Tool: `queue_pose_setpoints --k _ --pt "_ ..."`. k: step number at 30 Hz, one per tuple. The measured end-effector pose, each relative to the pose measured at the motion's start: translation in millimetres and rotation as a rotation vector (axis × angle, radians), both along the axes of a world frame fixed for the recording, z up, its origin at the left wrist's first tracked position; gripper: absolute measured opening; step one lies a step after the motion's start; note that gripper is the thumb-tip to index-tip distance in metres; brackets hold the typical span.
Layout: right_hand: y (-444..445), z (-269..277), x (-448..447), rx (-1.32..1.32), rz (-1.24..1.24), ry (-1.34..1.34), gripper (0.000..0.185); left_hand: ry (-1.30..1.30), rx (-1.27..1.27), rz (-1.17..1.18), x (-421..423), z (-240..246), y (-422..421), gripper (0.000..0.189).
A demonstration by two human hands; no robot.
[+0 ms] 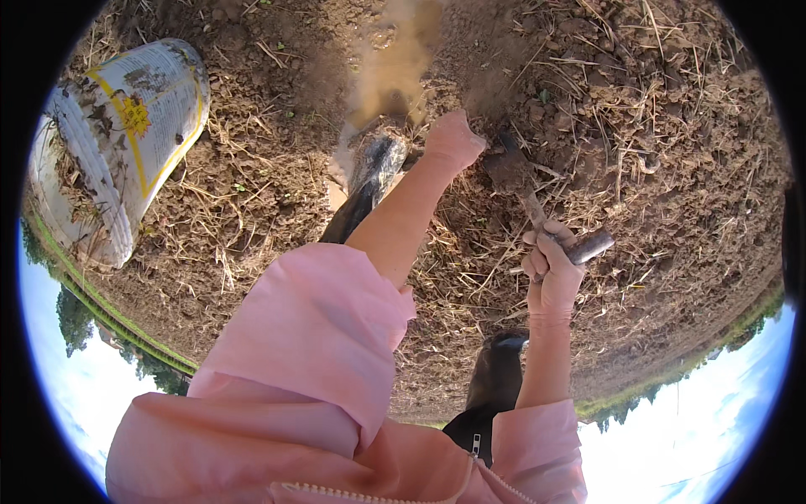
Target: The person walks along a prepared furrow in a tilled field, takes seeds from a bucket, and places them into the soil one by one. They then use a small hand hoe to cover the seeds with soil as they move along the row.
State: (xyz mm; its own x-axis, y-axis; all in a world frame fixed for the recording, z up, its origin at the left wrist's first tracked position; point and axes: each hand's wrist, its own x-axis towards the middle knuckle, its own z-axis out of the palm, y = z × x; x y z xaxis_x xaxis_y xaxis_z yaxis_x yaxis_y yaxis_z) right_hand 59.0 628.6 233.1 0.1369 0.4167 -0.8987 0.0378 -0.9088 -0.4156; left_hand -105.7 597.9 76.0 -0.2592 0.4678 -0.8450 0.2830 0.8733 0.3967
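My left hand reaches down to the wet soil, back of the hand towards me. Its fingers are bent under and hidden, so whether it holds anything does not show. In my right hand is a short digging tool with a crosswise grip. Its mud-coated metal blade touches or hovers just over the soil, to the right of my left hand. A puddle of muddy water lies just beyond my left hand.
A dirty white plastic bucket with yellow lines and printing is at the left, plant debris about its mouth. My wet black boot is by the puddle; the other boot is further back. Straw litters the clumpy soil.
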Motion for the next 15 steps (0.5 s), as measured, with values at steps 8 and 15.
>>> queue_pose_setpoints --k 8,15 --pt "-17 105 24 0.040 0.127 -0.118 0.017 -0.266 -0.087 0.599 -73 94 -70 0.053" --pt "-13 177 1 0.117 0.274 -0.208 0.013 0.143 0.659 0.741 -202 270 -118 0.038"
